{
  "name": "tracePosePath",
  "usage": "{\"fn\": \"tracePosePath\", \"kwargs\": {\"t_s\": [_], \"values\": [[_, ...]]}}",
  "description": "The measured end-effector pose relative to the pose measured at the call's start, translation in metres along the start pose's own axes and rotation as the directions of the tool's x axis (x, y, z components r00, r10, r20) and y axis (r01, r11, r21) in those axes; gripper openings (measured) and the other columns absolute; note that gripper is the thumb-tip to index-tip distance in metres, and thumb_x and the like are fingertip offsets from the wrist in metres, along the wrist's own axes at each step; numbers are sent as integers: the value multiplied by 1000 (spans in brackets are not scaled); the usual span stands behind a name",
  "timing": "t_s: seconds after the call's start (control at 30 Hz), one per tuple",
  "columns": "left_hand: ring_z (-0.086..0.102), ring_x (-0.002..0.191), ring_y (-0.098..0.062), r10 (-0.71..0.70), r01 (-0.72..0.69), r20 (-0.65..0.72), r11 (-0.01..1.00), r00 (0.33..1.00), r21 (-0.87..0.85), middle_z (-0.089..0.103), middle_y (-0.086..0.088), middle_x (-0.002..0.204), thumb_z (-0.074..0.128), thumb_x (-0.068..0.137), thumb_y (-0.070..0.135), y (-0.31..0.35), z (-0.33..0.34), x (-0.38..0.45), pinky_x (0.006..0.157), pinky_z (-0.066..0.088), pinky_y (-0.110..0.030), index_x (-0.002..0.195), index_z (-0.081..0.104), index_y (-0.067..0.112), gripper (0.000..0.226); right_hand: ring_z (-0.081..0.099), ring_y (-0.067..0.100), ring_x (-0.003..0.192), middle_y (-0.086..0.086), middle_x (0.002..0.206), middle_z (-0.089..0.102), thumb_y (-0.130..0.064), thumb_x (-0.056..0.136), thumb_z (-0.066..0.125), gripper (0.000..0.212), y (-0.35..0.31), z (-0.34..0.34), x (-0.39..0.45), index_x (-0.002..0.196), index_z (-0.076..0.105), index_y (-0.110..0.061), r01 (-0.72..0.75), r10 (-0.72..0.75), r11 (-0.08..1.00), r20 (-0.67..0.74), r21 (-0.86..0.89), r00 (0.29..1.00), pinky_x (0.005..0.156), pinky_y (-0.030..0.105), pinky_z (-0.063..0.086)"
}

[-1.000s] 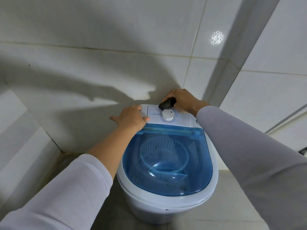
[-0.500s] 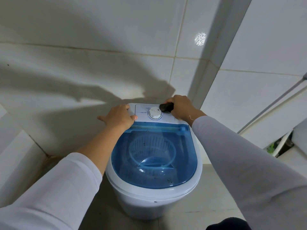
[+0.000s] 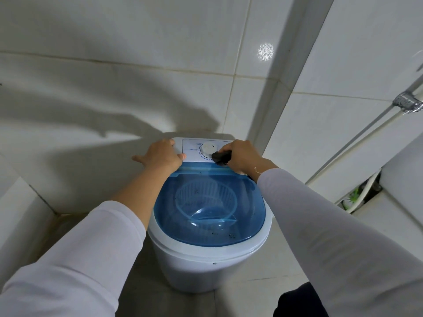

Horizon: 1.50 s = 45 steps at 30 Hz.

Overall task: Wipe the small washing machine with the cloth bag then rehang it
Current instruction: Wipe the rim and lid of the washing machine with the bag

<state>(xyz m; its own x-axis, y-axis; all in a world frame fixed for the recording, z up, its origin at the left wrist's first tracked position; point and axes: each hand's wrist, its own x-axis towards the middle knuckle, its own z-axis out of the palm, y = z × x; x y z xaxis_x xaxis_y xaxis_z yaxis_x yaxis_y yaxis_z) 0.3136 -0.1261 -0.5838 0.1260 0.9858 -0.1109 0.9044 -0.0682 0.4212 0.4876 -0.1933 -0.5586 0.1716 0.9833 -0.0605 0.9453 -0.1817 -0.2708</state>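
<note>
Head view looks down on a small washing machine [image 3: 207, 229] standing on a tiled floor in the corner of a white-tiled room. The right hand [image 3: 243, 157] is closed around a dark cloth bag [image 3: 221, 156], bunched into a wad that pokes out past the fingers on their inner side. That wad presses on the white control panel [image 3: 192, 151] at the back of the machine, touching the right side of the round dial [image 3: 208, 149]. Just in front of the gripped bag runs the rear edge of the translucent blue lid [image 3: 209, 207] (a white ribbed basket shows through it, with dark specks on the surface). Across the dial from the bag, the left hand [image 3: 161, 155] lies flat on the machine's back left corner, fingers spread and holding nothing, the thumb pointing toward the dial. Both forearms wear pale long sleeves. Well off to the right of the grip, a chrome pipe [image 3: 366, 133] slants along the wall.
</note>
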Motion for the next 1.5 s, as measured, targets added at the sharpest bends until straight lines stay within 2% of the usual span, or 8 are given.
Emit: {"fn": "tracePosePath", "kwargs": {"t_s": [0.17,0.3,0.43,0.57,0.7,1.1,1.3,1.5], "values": [[42,133,-31,0,0,-3,999,1000,-35,50,-1,140,57,88,43,-2,1,1,107,16,-70,135,47,27,51,57,27,109,7,123,63,6,87,48,47,-2,-10,-2,119,66,-23,40,-39,999,110,-6,993,89,27,45],[40,134,-30,11,-11,7,1000,1000,-28,48,-1,142,57,88,44,-4,1,3,107,15,-71,136,45,28,52,59,27,70,12,88,66,14,80,33,57,6,-30,7,101,72,-22,-90,42,971,214,220,976,70,36,57],[43,131,-29,10,-10,7,999,1000,-46,52,0,137,58,87,44,-6,3,6,107,15,-71,130,50,28,47,49,22,50,-3,46,63,22,74,26,59,9,-45,12,78,70,-16,-124,70,833,121,540,990,49,26,42],[45,129,-29,12,-12,-3,999,1000,-49,53,1,137,58,86,45,-7,4,7,107,16,-70,131,49,28,48,56,21,54,9,70,64,18,76,28,58,0,-46,25,105,69,-10,-114,109,868,40,483,993,51,25,48],[45,129,-28,6,-6,-7,998,1000,-55,53,1,137,58,86,45,-8,7,9,106,18,-69,131,48,29,49,61,25,73,12,91,67,11,78,29,57,-16,-36,36,108,68,-18,-81,75,948,31,308,997,70,32,55],[42,132,-27,3,-3,-23,1000,1000,-5,47,0,142,55,88,47,-5,4,5,107,21,-66,137,44,29,54,54,26,109,8,120,63,10,81,41,52,-24,-20,29,114,67,-21,161,-158,985,53,-54,986,80,24,39],[43,131,-28,-4,4,-14,1000,1000,-10,49,-1,141,57,87,47,-5,4,6,106,20,-68,136,45,29,54,53,21,60,12,84,64,11,80,37,49,-10,-39,22,97,71,-19,58,-69,997,194,57,979,54,27,46],[45,129,-29,-8,8,0,999,1000,-44,51,-1,138,58,86,46,-4,1,4,107,18,-68,134,48,28,52,58,27,61,15,73,62,20,76,27,57,20,-62,15,76,67,-20,-58,5,898,122,437,992,53,27,56]]}}
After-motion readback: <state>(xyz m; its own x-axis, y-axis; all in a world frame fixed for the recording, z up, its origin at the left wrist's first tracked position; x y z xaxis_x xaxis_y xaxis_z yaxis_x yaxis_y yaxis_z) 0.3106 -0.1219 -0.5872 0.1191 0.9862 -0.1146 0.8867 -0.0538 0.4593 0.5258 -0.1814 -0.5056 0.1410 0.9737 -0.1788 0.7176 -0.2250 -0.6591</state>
